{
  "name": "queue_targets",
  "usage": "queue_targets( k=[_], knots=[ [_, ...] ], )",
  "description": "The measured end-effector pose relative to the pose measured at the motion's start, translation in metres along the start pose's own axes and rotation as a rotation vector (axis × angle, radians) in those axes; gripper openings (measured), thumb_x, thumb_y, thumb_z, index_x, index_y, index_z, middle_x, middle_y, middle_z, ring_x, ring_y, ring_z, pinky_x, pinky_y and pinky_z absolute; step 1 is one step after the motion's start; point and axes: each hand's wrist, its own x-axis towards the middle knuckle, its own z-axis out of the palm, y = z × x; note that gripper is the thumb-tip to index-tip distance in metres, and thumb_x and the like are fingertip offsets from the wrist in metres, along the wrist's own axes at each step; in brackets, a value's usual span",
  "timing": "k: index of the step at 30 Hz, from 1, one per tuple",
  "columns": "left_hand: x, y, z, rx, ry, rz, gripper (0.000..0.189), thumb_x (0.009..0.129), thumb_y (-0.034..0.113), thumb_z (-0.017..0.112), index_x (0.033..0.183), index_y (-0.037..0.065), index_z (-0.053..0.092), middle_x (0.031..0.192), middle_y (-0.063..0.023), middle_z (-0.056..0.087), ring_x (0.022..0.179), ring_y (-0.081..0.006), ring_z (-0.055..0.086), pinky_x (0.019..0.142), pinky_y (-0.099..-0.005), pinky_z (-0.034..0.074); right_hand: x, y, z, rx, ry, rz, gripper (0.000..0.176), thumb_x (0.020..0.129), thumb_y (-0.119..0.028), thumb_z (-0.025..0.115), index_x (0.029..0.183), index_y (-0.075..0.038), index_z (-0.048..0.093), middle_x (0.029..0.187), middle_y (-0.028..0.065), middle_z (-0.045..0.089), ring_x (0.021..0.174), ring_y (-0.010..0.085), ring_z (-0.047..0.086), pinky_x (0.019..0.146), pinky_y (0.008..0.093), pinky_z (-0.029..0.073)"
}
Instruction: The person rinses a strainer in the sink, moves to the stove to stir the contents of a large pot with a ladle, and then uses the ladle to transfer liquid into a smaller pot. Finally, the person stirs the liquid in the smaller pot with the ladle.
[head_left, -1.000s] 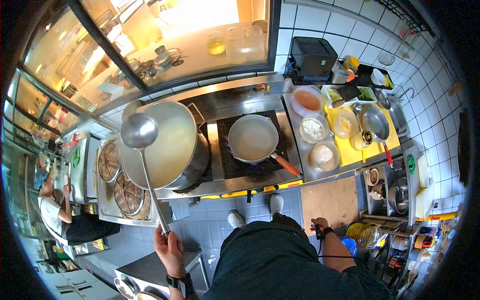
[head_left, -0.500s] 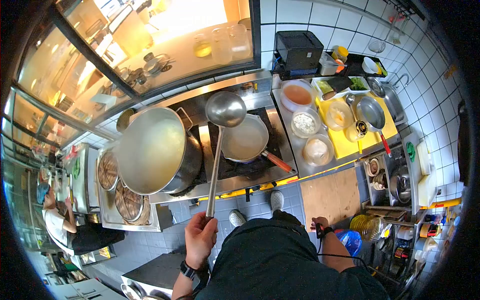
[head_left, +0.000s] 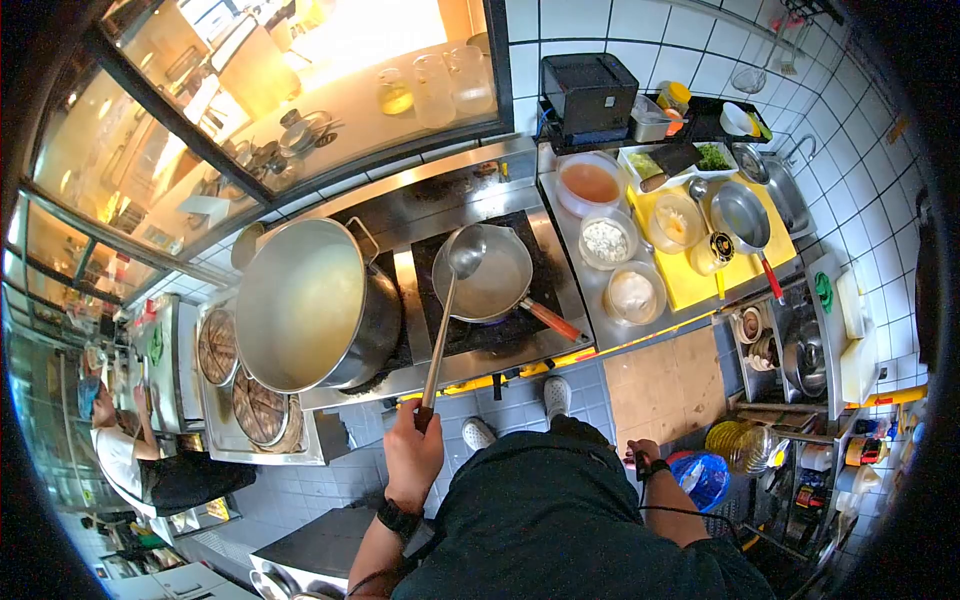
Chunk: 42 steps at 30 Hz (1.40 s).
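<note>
My left hand (head_left: pixel 414 450) is wrapped round the wooden end of a long metal ladle (head_left: pixel 440 345). The ladle's bowl rests in or just over the left part of a saucepan (head_left: pixel 500 272) holding pale liquid on the burner. To the left stands a large tall pot (head_left: pixel 300 305) with cloudy liquid. My right hand (head_left: pixel 643 455) hangs low at my right side, its fingers partly curled round something small and dark that I cannot make out. The saucepan's wooden handle (head_left: pixel 552 320) points toward the front right, with no hand on it.
Bowls of ingredients (head_left: pixel 607 238), a yellow board (head_left: pixel 680 280) and a red-handled pan (head_left: pixel 740 218) stand to the right. Round trays (head_left: pixel 262 405) lie left of the tall pot. A person (head_left: pixel 150 450) stands at the far left. Shelves (head_left: pixel 800 470) hold bottles on the right.
The ladle's bowl has moved down from above the burner's back left into the saucepan area. My left hand has shifted slightly and turned, still holding the handle.
</note>
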Motion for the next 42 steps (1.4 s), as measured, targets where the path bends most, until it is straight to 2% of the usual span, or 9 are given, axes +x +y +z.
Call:
queue_targets(
  k=[4,7,9,13,16,18,21,31,42],
  knots=[
    [0.006,-0.008,0.003,0.090,0.009,0.028,0.024,0.078,0.006,0.061,0.099,-0.003,0.055,0.077,-0.0219,0.064,0.071,-0.0374,0.063,0.062,-0.0416,0.050,0.007,0.002,-0.008,-0.012,-0.008,-0.061,0.031,0.081,-0.028,0.066,0.085,0.002,0.055,0.076,0.0161,0.061,0.058,0.0310,0.063,0.047,0.0427,0.054],
    [0.009,-0.009,0.005,0.102,-0.007,0.050,0.025,0.078,0.006,0.060,0.101,-0.004,0.055,0.077,-0.0224,0.063,0.071,-0.0386,0.063,0.063,-0.0426,0.050,0.032,0.015,-0.021,0.117,-0.201,-0.079,0.030,0.082,-0.028,0.065,0.082,0.001,0.056,0.074,0.0144,0.061,0.056,0.0283,0.062,0.047,0.0404,0.054],
    [0.011,-0.011,0.008,0.106,-0.020,0.045,0.024,0.078,0.007,0.061,0.099,-0.004,0.056,0.078,-0.0228,0.063,0.073,-0.0378,0.063,0.063,-0.0416,0.050,0.015,0.002,-0.011,-0.016,-0.043,-0.099,0.029,0.083,-0.027,0.063,0.082,0.001,0.057,0.072,0.0125,0.061,0.054,0.0257,0.061,0.047,0.0380,0.053],
    [0.016,-0.010,0.013,0.052,-0.035,0.008,0.024,0.078,0.009,0.062,0.097,-0.005,0.057,0.080,-0.0241,0.063,0.074,-0.0354,0.064,0.064,-0.0399,0.050,-0.016,-0.022,-0.005,-0.039,0.002,-0.069,0.028,0.083,-0.026,0.063,0.083,0.001,0.057,0.072,0.0117,0.061,0.054,0.0250,0.061,0.047,0.0378,0.053],
    [0.021,-0.016,0.016,-0.042,-0.081,-0.050,0.023,0.080,0.013,0.061,0.095,-0.005,0.058,0.074,-0.0175,0.064,0.066,-0.0269,0.063,0.059,-0.0344,0.048,-0.028,-0.029,-0.003,0.003,-0.006,-0.052,0.027,0.083,-0.026,0.061,0.083,0.001,0.057,0.070,0.0106,0.060,0.055,0.0246,0.061,0.048,0.0376,0.054],
    [0.026,-0.012,0.014,-0.444,-0.261,-0.412,0.021,0.083,0.015,0.059,0.093,-0.003,0.058,0.065,-0.0065,0.057,0.051,-0.0144,0.053,0.046,-0.0266,0.041,-0.023,-0.023,-0.005,-0.045,0.015,-0.064,0.025,0.084,-0.026,0.060,0.081,-0.001,0.056,0.069,0.0094,0.058,0.055,0.0242,0.061,0.048,0.0372,0.054],
    [0.025,0.006,0.001,-0.769,-0.343,-0.605,0.017,0.087,0.016,0.055,0.094,0.000,0.056,0.062,0.0008,0.048,0.043,-0.0061,0.040,0.037,-0.0205,0.029,-0.013,-0.018,-0.006,-0.034,0.009,-0.012,0.024,0.085,-0.025,0.058,0.080,-0.002,0.056,0.068,0.0090,0.058,0.055,0.0244,0.062,0.047,0.0363,0.053],
    [0.019,0.019,-0.011,-0.895,-0.392,-0.677,0.015,0.090,0.013,0.052,0.095,0.000,0.054,0.064,-0.0014,0.049,0.040,-0.0055,0.037,0.033,-0.0204,0.026,-0.018,-0.014,0.005,0.008,0.015,-0.009,0.023,0.085,-0.024,0.059,0.075,-0.004,0.056,0.066,0.0104,0.057,0.056,0.0265,0.061,0.044,0.0394,0.050],
    [0.012,0.030,-0.025,-0.907,-0.417,-0.689,0.014,0.090,0.015,0.052,0.097,0.002,0.054,0.066,-0.0006,0.049,0.041,-0.0050,0.036,0.035,-0.0194,0.024,-0.006,-0.007,-0.006,0.061,-0.011,0.023,0.024,0.083,-0.024,0.064,0.085,-0.002,0.056,0.070,0.0106,0.057,0.052,0.0254,0.058,0.044,0.0379,0.051]
  ],
)
